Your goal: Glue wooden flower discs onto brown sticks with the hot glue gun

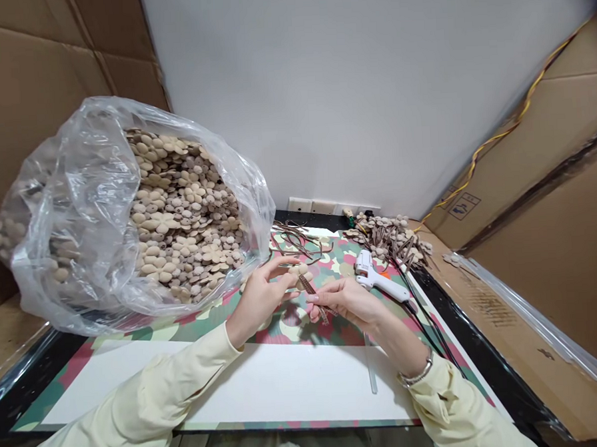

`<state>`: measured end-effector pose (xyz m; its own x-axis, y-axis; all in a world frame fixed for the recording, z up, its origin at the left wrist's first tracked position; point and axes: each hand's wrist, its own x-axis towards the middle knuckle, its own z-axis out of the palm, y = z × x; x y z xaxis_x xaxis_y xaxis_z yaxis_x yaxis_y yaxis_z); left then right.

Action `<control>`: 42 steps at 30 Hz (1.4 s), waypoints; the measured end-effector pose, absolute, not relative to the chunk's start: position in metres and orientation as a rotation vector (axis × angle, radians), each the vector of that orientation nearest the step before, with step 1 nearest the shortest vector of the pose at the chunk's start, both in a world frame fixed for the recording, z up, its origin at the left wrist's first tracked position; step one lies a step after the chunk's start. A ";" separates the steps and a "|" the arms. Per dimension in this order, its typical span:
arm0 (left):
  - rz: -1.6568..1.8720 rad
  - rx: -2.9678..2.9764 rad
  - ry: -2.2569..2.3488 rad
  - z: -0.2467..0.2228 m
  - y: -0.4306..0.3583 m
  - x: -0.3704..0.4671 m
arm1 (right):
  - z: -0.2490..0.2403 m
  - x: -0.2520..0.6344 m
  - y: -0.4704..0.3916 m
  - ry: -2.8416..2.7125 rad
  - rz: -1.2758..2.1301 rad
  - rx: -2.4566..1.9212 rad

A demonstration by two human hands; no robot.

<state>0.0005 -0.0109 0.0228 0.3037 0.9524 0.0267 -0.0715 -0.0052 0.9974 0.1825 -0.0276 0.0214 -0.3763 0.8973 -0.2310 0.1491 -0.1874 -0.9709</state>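
Observation:
Over the middle of the table, my left hand (pixel 262 295) pinches a small beige padded flower (pixel 299 269) between thumb and fingers. A brown patterned strip (pixel 307 284) runs from the flower down to my right hand (pixel 350 304). The thumb and forefinger of that hand are closed on the strip, and its ends stick out below them. Whether the strip is fixed to the flower, I cannot tell. A white glue gun (pixel 389 287) lies just right of my right hand, its nozzle hidden from clear view.
A clear plastic bag (pixel 90 168) full of beige flowers (pixel 183 223) stands at left. Loose brown strips (pixel 299 240) lie behind my hands; flowers with strips (pixel 394 238) are heaped at back right. A clear stick (pixel 371 370) rests on white paper (pixel 287 391). Cardboard (pixel 544 237) borders the right.

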 end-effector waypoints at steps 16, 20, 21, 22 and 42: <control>1.013 1.176 0.931 0.023 -0.008 0.002 | 0.015 0.186 -0.025 -1.451 1.686 -1.158; 1.051 1.180 0.927 0.024 -0.010 0.003 | 0.014 0.186 -0.024 -1.465 1.676 -1.166; 1.064 1.192 0.905 0.024 -0.011 0.003 | 0.014 0.186 -0.024 -1.471 1.670 -1.170; 1.074 1.211 0.883 0.024 -0.012 0.003 | 0.013 0.187 -0.024 -1.468 1.670 -1.170; 1.176 1.435 0.998 0.015 -0.014 0.005 | 0.016 0.181 -0.025 -1.368 1.695 -1.165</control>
